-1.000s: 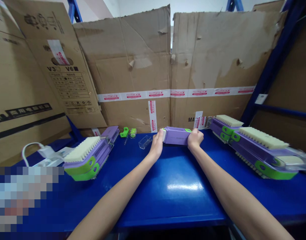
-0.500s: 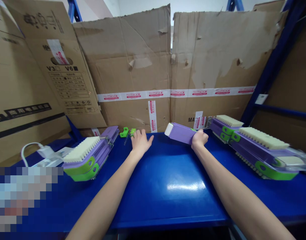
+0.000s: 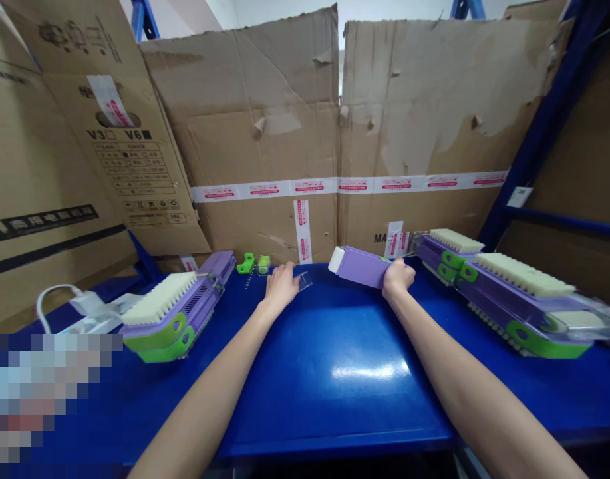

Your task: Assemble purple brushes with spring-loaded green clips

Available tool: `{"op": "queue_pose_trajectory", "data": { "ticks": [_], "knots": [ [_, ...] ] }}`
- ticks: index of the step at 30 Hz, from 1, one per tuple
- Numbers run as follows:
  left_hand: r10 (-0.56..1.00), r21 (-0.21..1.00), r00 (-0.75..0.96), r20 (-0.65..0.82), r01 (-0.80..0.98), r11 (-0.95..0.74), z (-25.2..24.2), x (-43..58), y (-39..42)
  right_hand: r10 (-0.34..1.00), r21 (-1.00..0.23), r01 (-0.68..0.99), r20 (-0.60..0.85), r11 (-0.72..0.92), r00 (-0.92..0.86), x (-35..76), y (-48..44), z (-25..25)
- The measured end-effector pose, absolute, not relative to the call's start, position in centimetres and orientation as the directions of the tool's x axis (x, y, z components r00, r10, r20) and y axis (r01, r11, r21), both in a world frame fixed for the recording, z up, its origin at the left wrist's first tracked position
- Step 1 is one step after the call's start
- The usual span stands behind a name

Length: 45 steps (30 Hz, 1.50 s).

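Note:
My left hand is closed at the back of the table, its fingers round a small clear plastic piece that sticks out to the right. Just left of it lie a green bracket, a thin spring and a small lime-green part. My right hand grips one end of a long purple plastic housing. A white block caps the housing's left end, and a bit of green shows near my fingers, which partly cover that end.
Purple-and-green brush units with cream bristles stand at the left and right. A white power strip with a plugged-in adapter is at far left. Cardboard panels wall off the back of the blue table; a blue post rises at right.
My left hand has shifted slightly right and its spread fingers have closed on the clear plastic piece, uncovering the lime-green part. My right hand holds the purple housing nearly still.

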State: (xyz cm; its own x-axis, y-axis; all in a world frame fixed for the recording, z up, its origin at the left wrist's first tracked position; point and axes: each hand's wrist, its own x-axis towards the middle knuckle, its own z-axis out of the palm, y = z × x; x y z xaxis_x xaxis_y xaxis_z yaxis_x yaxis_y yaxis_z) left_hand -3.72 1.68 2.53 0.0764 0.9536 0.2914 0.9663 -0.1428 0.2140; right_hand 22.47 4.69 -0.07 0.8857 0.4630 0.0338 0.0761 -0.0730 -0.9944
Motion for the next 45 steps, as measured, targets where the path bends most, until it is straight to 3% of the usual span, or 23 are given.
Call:
{"op": "queue_pose_trajectory", "data": {
  "ticks": [2,7,14,21,25,33,39,45],
  "knots": [
    [0.949,0.234,0.097,0.301,0.957,-0.172,2.5,-3.7,1.8,0.477,-0.993,0.089,0.044,-0.074,0.878,22.3,4.6,0.0],
    [0.930,0.066,0.218,0.296,0.967,-0.247,2.4,-3.2,1.2,0.518,-0.989,0.126,0.068,-0.077,0.853,21.6,4.3,0.2],
    [0.917,0.031,0.321,0.237,0.941,-0.338,2.5,-2.6,0.4,0.552,-0.984,0.167,0.104,-0.065,0.827,21.3,4.2,0.3],
    [0.932,0.206,0.260,0.252,0.927,-0.314,1.9,-2.8,0.7,0.574,-0.972,0.230,0.161,-0.048,0.803,21.3,3.9,0.4],
    [0.930,0.251,0.284,0.234,0.906,-0.340,1.2,-2.8,1.4,0.612,-0.941,0.329,0.212,-0.083,0.762,21.0,3.5,0.6],
    [0.973,0.302,0.194,0.124,0.927,-0.223,1.5,-2.2,2.0,0.625,-0.910,0.403,0.258,-0.100,0.737,21.1,3.2,0.7],
    [0.982,0.566,0.121,0.146,0.804,-0.183,1.3,-2.5,2.2,0.626,-0.914,0.386,0.230,-0.125,0.746,21.2,3.3,0.9],
    [0.983,0.896,-0.010,0.184,0.414,-0.163,-0.4,-1.3,3.0,0.623,-0.933,0.340,0.196,-0.121,0.757,20.9,3.6,0.9]
  ]
}}
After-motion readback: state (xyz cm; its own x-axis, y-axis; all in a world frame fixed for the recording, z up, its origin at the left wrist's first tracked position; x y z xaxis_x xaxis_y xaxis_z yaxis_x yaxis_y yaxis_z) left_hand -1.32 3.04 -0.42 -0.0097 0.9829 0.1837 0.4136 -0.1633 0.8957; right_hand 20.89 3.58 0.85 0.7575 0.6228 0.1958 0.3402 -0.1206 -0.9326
